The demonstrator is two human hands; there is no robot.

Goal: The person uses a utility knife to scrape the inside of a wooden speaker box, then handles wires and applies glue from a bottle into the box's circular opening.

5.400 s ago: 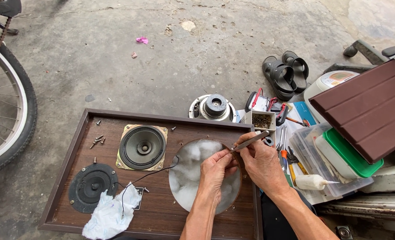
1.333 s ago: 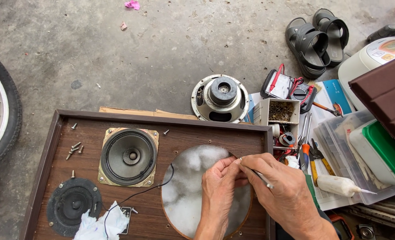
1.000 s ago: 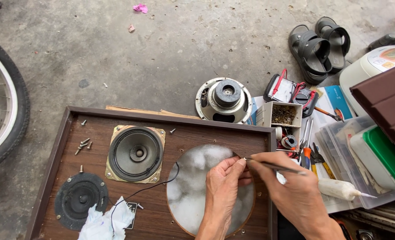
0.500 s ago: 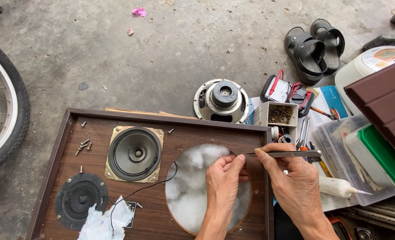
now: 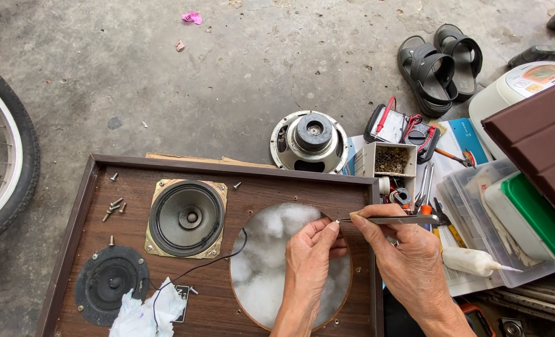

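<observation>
Head view looks straight down on a brown wooden speaker panel (image 5: 227, 287) lying on a grey concrete floor (image 5: 227, 81). The right hand (image 5: 408, 262) is closed around a slim metal tool (image 5: 389, 219), thumb and forefinger pinching its shaft so that it lies nearly level, its thin tip pointing left over the right edge of the large round cut-out (image 5: 290, 265) in the panel. The left hand (image 5: 308, 256) sits just beside that tip, its fingers curled in and its thumb and forefinger pressed together on something too small to make out, perhaps a fine wire. Both hands hover over the cut-out, through which white fluffy wadding (image 5: 265, 249) shows. To the left on the panel sits a mid-size speaker (image 5: 187, 217) in a brass-coloured square frame, and lower left a small black round speaker (image 5: 109, 284), with a crumpled white cloth (image 5: 143, 315) touching its lower edge. A thin black wire (image 5: 209, 265) runs from the cloth toward the cut-out. A few loose screws (image 5: 114, 207) lie near the panel's left edge. Beyond the panel's top edge a detached speaker (image 5: 310, 140) rests magnet-up on the floor, beside a small box of parts (image 5: 389, 161) and a multimeter (image 5: 402, 128) with red leads. A pair of black sandals (image 5: 439, 59) lies farther away, and a bicycle wheel (image 5: 6, 168) stands at the left.
</observation>
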